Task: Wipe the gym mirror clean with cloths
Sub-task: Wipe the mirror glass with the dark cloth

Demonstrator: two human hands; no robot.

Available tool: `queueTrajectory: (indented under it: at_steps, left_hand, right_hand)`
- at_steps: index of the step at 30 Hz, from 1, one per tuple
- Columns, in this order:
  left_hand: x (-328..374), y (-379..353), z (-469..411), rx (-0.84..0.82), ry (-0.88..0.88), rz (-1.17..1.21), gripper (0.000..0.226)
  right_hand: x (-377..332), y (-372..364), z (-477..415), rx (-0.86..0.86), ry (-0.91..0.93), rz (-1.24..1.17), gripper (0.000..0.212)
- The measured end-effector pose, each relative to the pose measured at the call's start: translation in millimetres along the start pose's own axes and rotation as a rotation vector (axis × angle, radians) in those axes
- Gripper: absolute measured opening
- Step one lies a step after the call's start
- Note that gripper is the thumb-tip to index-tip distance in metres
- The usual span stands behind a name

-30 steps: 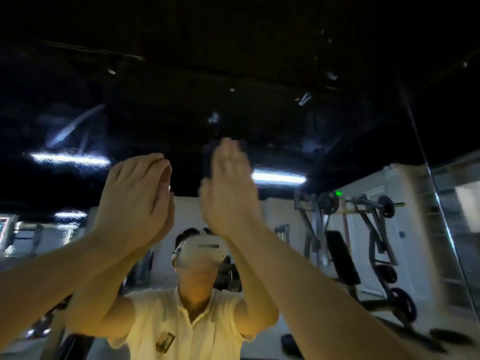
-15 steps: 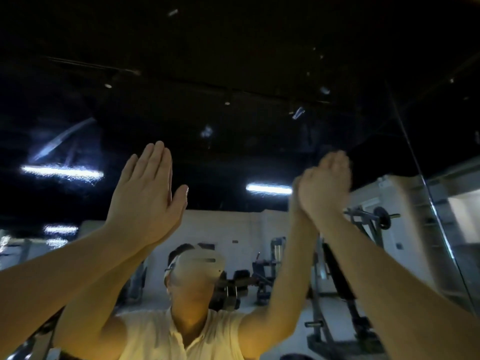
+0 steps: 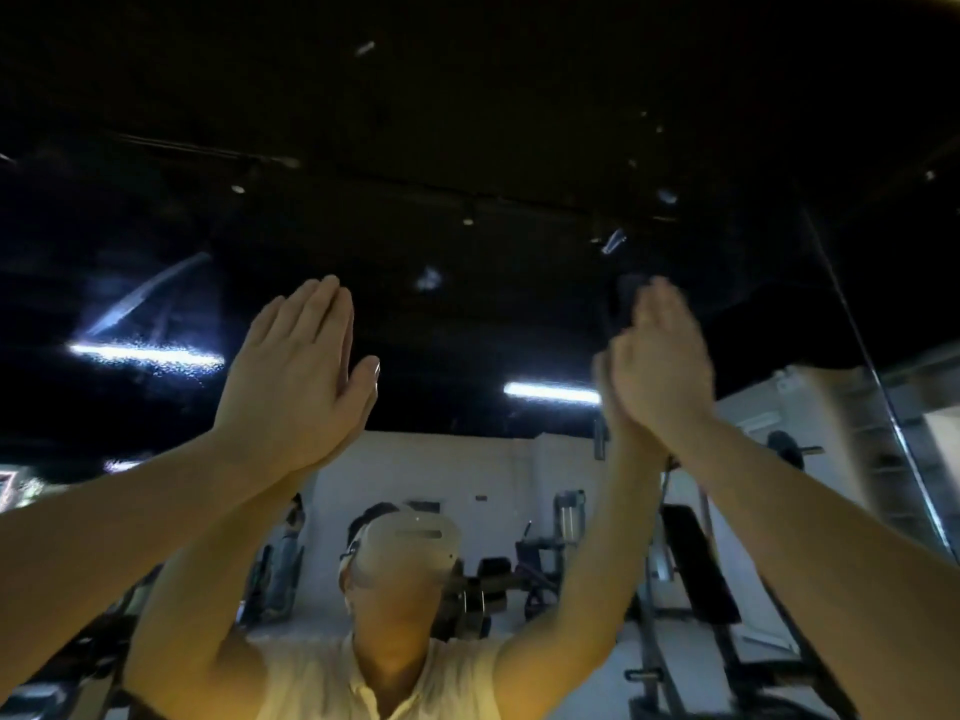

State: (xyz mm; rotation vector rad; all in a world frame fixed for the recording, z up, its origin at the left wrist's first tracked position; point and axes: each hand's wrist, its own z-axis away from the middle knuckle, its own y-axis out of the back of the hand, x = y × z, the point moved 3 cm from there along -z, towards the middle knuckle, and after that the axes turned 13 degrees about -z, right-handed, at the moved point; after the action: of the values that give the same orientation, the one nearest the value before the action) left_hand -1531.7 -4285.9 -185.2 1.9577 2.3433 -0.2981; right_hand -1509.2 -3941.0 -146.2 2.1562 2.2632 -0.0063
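mirror (image 3: 467,148) dead ahead, smudgy | left hand (image 3: 296,376) flat on glass, fingers straight | right hand (image 3: 660,366) flat too, kinda blurry | reflected: weight bench (image 3: 696,558), tube light (image 3: 550,392)

Both hands (image 3: 293,376) (image 3: 662,366) raised, fingers straight

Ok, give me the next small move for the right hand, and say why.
Probably slide the right hand up and a little left across the mirror to the white smear. The hand lies flat on the glass just below that mark, which looks unwiped. No cloth shows under it.
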Motion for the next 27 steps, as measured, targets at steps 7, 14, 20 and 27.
queueTrajectory:
  at_steps: [7, 14, 20, 27]
  left_hand:
    - [0.5, -1.5, 1.7, 0.01, -0.006, 0.032, 0.076]
    - [-11.2, -1.0, 3.0, 0.031, 0.083, 0.207, 0.069]
    - [-1.8, -4.8, 2.3, -0.021, 0.006, 0.069, 0.079]
    - [-0.6, -4.1, 1.2, -0.032, -0.004, 0.045, 0.084]
  right_hand:
    - [-103.7, -18.9, -17.6, 0.043, 0.002, -0.124, 0.066]
    - [-219.8, -1.8, -8.2, -0.154, 0.582, -0.321, 0.062]
    - [-43.0, -11.7, -21.3, 0.032, 0.092, 0.062, 0.064]
    - [-74.1, -7.6, -3.7, 0.049, -0.162, -0.062, 0.064]
